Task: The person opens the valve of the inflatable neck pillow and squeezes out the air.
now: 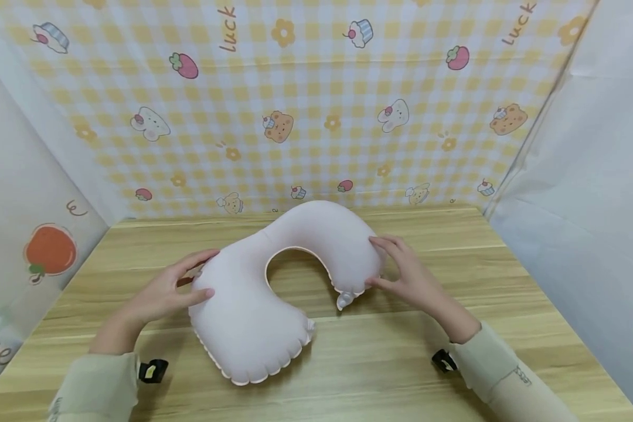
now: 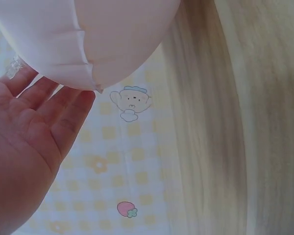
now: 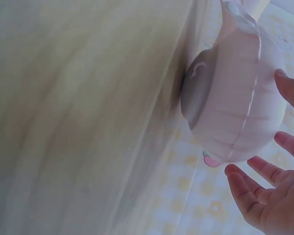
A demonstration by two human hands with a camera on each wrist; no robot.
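A pale pink inflated neck pillow (image 1: 248, 305), U-shaped with puckered seams, lies on the wooden table with its opening toward me. A small clear plastic piece (image 1: 345, 300) sticks out at its right end. My left hand (image 1: 166, 290) is at the pillow's left side, its thumb over the upper surface. In the left wrist view, its extended fingers (image 2: 63, 105) meet the seamed edge. On the other side, my right hand (image 1: 408, 278) has thumb and fingers spread around the right lobe. The right wrist view shows these fingertips (image 3: 235, 176) close beside the rounded pillow (image 3: 235, 105).
The wood-grain table (image 1: 390, 363) ends at a yellow checked cloth backdrop (image 1: 316, 88) with cartoon prints. White sheets hang at the left and the right (image 1: 585, 176). Black wrist straps (image 1: 153, 371) show by both sleeves.
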